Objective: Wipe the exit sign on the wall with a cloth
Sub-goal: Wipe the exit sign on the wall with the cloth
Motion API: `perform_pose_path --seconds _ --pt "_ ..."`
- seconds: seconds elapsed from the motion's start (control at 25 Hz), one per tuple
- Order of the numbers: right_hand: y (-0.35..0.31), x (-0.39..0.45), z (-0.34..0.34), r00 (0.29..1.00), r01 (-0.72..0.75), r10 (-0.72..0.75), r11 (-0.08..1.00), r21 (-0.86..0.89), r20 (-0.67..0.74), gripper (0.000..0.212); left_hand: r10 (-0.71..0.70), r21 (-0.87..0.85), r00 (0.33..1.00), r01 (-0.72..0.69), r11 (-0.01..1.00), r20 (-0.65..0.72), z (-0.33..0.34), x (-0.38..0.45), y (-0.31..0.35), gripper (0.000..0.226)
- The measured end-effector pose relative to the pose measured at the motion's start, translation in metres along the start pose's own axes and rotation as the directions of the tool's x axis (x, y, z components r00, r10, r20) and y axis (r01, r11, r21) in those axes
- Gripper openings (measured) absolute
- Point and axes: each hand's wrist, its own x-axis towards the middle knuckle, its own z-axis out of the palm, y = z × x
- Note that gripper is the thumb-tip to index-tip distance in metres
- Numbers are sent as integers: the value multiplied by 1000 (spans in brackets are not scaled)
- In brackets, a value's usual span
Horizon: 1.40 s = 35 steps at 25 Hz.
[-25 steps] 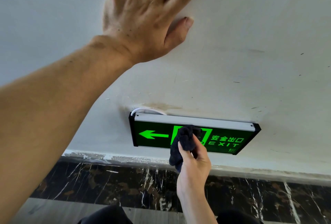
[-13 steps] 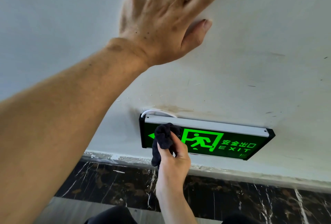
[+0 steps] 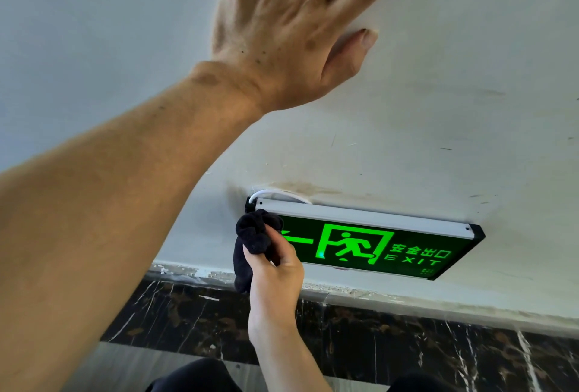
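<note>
Lit green on the dark face of the exit sign (image 3: pixel 369 243), fixed low on the wall (image 3: pixel 438 110) just above the marble skirting (image 3: pixel 407 338). At the right end: four Chinese characters, 安全出口, with the word "EXIT" in spaced capitals directly beneath. In the middle: a running-figure pictogram inside a green door frame. Toward the left end: a left-pointing arrow, only its shaft and part of the head readable, the rest hidden behind the black cloth (image 3: pixel 253 241). At the lower right corner: a small block of dots, too small to make out. No brand, number or other lettering legible on the sign's pale top rail or anywhere else.
</note>
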Motion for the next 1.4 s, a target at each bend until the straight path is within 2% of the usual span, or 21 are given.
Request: perform_pose_path --seconds 0.12,0.2,0.4,0.52,0.64,0.88,1.08,1.4 --pt "-4 -3 -28 996 -69 67 997 24 59 35 -4 -24 1000 4 1000 23 -1 0 -2 52" --pt "-12 -6 -59 997 -75 72 993 87 40 36 -2 -24 999 3 1000 35 -1 0 -2 53" --pt "-46 -1 -157 973 56 -5 975 215 -230 36 16 -17 999 -15 1000 33 -1 0 -3 53" --pt "-62 14 -202 903 161 -72 971 177 -425 43 13 -26 999 -12 1000 38 -1 0 -3 53" --pt "-69 30 -224 847 236 -146 965 115 -512 45 9 -36 999 -8 999 40 -2 0 -2 52" --pt "-64 55 -224 865 249 -203 967 42 -459 49 15 -45 999 -13 999 50 -3 0 -2 52" --pt "-52 62 -213 853 270 -246 963 -15 -461 50 5 -43 998 -3 999 65 -2 0 -3 52" --pt "-42 59 -191 870 278 -253 961 -3 -424 47 -30 -52 995 36 998 100 -3 -2 -1 51"
